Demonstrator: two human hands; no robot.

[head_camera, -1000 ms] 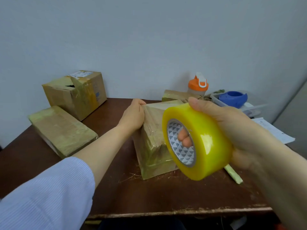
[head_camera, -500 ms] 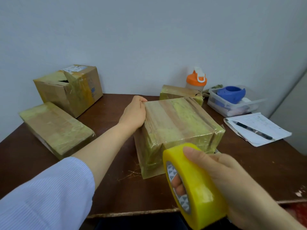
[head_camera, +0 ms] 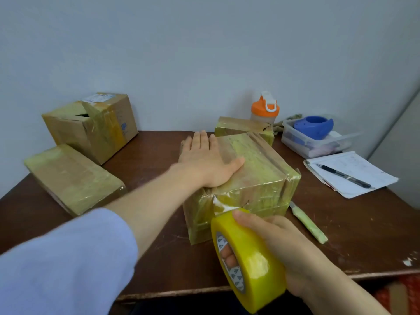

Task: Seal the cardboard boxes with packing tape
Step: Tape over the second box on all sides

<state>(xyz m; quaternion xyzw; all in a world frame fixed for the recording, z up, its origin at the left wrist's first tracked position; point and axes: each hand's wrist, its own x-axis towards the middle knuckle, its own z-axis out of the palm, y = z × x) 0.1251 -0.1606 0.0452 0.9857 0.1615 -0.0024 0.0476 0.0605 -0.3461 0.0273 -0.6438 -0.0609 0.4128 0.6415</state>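
Observation:
A tape-wrapped cardboard box (head_camera: 256, 178) sits in the middle of the dark wooden table (head_camera: 154, 151). My left hand (head_camera: 206, 162) lies flat on its top with straight fingers, pressing down near the left edge. My right hand (head_camera: 279, 244) grips a yellow roll of packing tape (head_camera: 250, 262) at the table's near edge, fingers through the core and thumb on the rim. A clear strip of tape runs from the roll up to the box's near top edge.
A flat taped box (head_camera: 72, 178) and a taller box (head_camera: 95, 126) with a gap in its top stand at the left. Behind are a small box (head_camera: 243, 128), an orange-lidded bottle (head_camera: 264, 110), a plastic tub (head_camera: 316, 144). A notepad with pen (head_camera: 350, 173) and a green-handled cutter (head_camera: 309, 221) lie right.
My left hand has moved from the box's far left corner to lie flat on its top. My right hand lowered the roll to the near side, and the tape strip now reaches the box.

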